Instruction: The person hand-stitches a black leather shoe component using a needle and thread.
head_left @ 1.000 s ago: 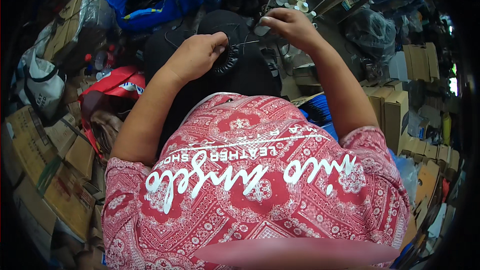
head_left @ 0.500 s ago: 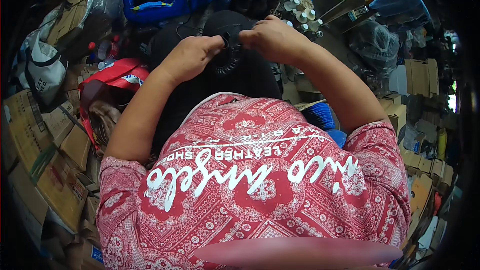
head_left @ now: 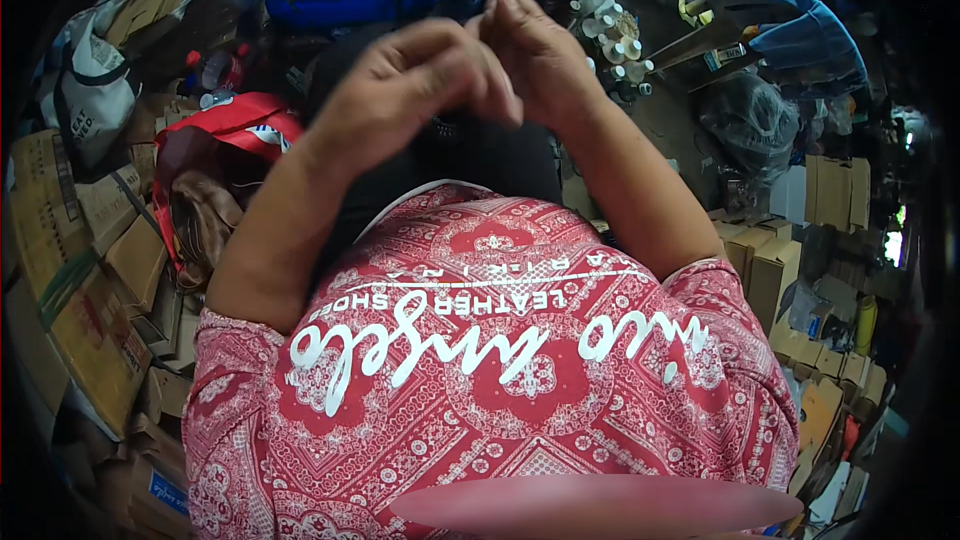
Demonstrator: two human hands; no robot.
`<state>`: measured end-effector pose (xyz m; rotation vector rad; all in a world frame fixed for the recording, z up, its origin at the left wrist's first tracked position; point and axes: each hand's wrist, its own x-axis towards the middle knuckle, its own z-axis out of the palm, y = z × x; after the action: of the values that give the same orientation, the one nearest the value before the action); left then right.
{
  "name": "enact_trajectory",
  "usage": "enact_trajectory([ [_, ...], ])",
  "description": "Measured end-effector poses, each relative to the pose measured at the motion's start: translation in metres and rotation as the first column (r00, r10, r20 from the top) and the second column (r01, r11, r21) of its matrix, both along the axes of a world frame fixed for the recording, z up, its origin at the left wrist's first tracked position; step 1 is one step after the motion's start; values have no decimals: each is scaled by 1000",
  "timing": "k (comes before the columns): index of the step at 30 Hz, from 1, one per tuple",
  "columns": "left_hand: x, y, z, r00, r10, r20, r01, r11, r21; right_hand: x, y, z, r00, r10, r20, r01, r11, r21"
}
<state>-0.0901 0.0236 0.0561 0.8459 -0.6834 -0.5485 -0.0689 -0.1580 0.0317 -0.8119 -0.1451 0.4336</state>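
left hand [head_left: 405, 85] raised beside right hand [head_left: 541, 62], white lettering [head_left: 519, 361] across red shirt [head_left: 540, 450]

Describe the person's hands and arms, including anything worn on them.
The left hand, somewhat blurred, and right hand are ungloved. Both forearms are bare, with no watch or bracelet visible. The short sleeves are red with a dense white bandana-style print.
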Motion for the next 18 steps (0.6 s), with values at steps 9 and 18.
enact_trajectory([
  [9, 18, 164, -63, 570, 21, 822, -821, 64, 567, -31, -133, -5, 895, 352, 275, 304, -28, -952],
  [18, 32, 371, -38, 512, -112, 852, -643, -707, 293, -100, -350, -18, 987, 111, 120, 163, -718, -676],
])
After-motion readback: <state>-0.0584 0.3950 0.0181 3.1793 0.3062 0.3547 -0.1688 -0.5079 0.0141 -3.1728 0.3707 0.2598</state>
